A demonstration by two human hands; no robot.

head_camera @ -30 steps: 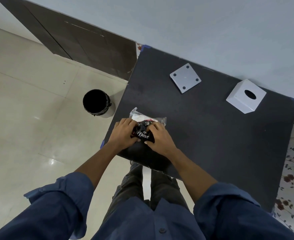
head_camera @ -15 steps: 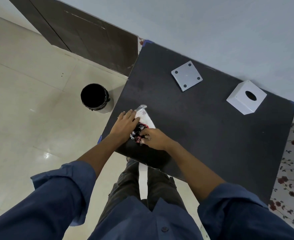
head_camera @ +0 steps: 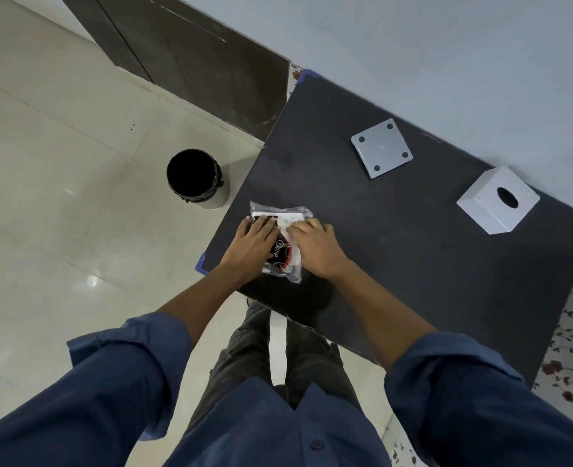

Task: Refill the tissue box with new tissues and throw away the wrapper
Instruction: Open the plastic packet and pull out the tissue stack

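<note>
A tissue pack (head_camera: 283,251) in clear plastic wrapper with black and red print lies near the table's front left corner. My left hand (head_camera: 251,246) presses flat on its left side. My right hand (head_camera: 315,246) pinches the wrapper and white tissue at the pack's top right. The white tissue box cover (head_camera: 499,200), with a round hole on top, stands at the far right of the table. Its flat grey base plate (head_camera: 381,152), with dark pads at the corners, lies separately to the left of the cover.
The black table (head_camera: 413,264) stands against a pale wall. A black-lined waste bin (head_camera: 194,178) stands on the tiled floor just left of the table. A dark wooden panel runs along the floor at the back. Patterned floor covering shows at the right.
The pack has turned so its length runs away from me, with white tissue showing at its far end. My right hand shifted from the pack's near edge to its top right.
</note>
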